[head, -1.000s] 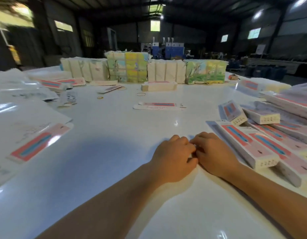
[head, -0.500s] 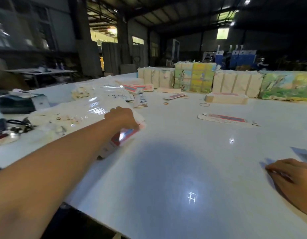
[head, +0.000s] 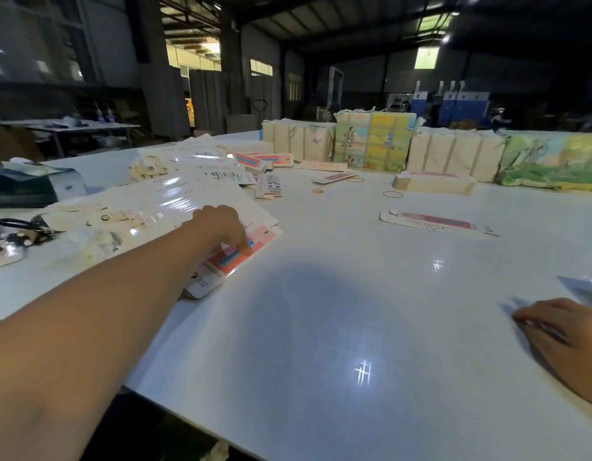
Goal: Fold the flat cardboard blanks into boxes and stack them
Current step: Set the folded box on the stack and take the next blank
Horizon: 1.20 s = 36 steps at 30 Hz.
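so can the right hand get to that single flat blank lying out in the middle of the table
Probably yes. The right hand rests on the table, and only bare tabletop lies between it and the flat blank. It looks like a long forward stretch, though.

Both forearms are bare to the hands (head: 221, 224), with no sleeves or gloves.

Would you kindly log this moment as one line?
left hand: fingertips on glossy red-and-blue flat cardboard blank | right hand: resting on white table
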{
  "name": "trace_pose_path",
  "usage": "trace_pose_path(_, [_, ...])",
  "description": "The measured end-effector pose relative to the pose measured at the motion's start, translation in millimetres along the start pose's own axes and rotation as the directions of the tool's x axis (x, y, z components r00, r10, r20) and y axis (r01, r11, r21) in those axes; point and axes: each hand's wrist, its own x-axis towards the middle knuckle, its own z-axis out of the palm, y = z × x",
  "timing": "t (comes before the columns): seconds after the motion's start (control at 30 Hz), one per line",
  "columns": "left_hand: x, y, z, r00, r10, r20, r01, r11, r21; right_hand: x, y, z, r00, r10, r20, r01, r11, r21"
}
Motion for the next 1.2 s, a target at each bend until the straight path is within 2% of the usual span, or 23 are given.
trace_pose_path(0.03, [-1, 0, -1, 1.000, -0.019, 0.015, 0.020, 1.000, -0.009, 1, -7, -1, 0.990, 0.029, 0.141, -0.035, 0.999, 0.040])
trace_pose_path(0.1, [-3, 1, -2, 0.998, -0.068, 0.013, 0.068, 0.997, -0.027, 4, -17, -2, 0.995, 0.054, 0.081, -0.053, 0.999, -0.014])
trace_pose_path(0.2, [-9, 8, -2, 0.994, -0.075, -0.075, 0.072, 0.996, -0.043, 1, -36, -13, 0.999, 0.027, 0.019, -0.028, 0.998, 0.051])
trace_pose_path(0.27, [-11, 14, 0, 0.994, 0.000, -0.107, -0.011, 0.995, -0.103, 1, -55, -23, 0.999, 0.030, -0.025, -0.029, 0.998, 0.057])
trace_pose_path(0.4, [-26, 40, -12, 0.967, 0.153, -0.203, -0.198, 0.954, -0.225, -3, -83, -44, 0.997, 0.071, 0.003, -0.071, 0.996, 0.047])
trace_pose_path(0.47, [-42, 68, -16, 0.927, 0.273, -0.259, -0.350, 0.877, -0.328, -3, -88, -48, 0.998, 0.061, 0.028, -0.063, 0.996, 0.068])
trace_pose_path(0.53, [-69, 103, -12, 0.875, 0.401, -0.272, -0.484, 0.752, -0.447, -3, -92, -54, 0.998, 0.051, 0.031, -0.053, 0.996, 0.074])
trace_pose_path(0.6, [-101, 139, 0, 0.817, 0.519, -0.250, -0.566, 0.643, -0.516, -3, -95, -57, 0.998, 0.049, 0.034, -0.051, 0.995, 0.086])
trace_pose_path(0.7, [-146, 183, 26, 0.722, 0.667, -0.185, -0.646, 0.555, -0.524, -4, -98, -61, 0.994, 0.095, 0.054, -0.100, 0.991, 0.088])
trace_pose_path(0.8, [-169, 200, 50, 0.672, 0.718, -0.184, -0.683, 0.504, -0.528, -7, -101, -67, 0.981, 0.186, 0.064, -0.194, 0.967, 0.164])
trace_pose_path(0.93, [-168, 190, 64, 0.635, 0.743, -0.209, -0.723, 0.477, -0.500, -9, -99, -68, 0.989, 0.128, 0.073, -0.141, 0.966, 0.217])
trace_pose_path(1.0, [-165, 186, 64, 0.611, 0.753, -0.246, -0.746, 0.444, -0.496, -9, -97, -69, 0.980, 0.176, 0.097, -0.198, 0.931, 0.308])
trace_pose_path(1.03, [-164, 185, 64, 0.601, 0.756, -0.259, -0.754, 0.429, -0.497, -9, -98, -69, 0.968, 0.232, 0.097, -0.251, 0.858, 0.449])
trace_pose_path(1.07, [-165, 185, 63, 0.594, 0.758, -0.270, -0.759, 0.418, -0.499, -7, -100, -71, 0.948, 0.295, 0.117, -0.299, 0.708, 0.639])
trace_pose_path(1.1, [-166, 186, 62, 0.591, 0.755, -0.284, -0.763, 0.408, -0.502, -5, -102, -74, 0.923, 0.348, 0.164, -0.324, 0.475, 0.818])
trace_pose_path(1.13, [-167, 186, 61, 0.588, 0.750, -0.303, -0.767, 0.397, -0.504, -1, -103, -76, 0.897, 0.376, 0.232, -0.330, 0.220, 0.918])
trace_pose_path(1.17, [-169, 187, 61, 0.584, 0.743, -0.327, -0.772, 0.384, -0.506, 0, -104, -79, 0.883, 0.373, 0.286, -0.319, 0.028, 0.947])
trace_pose_path(1.2, [-170, 187, 60, 0.578, 0.734, -0.355, -0.778, 0.367, -0.509, 1, -104, -82, 0.880, 0.352, 0.319, -0.311, -0.081, 0.947])
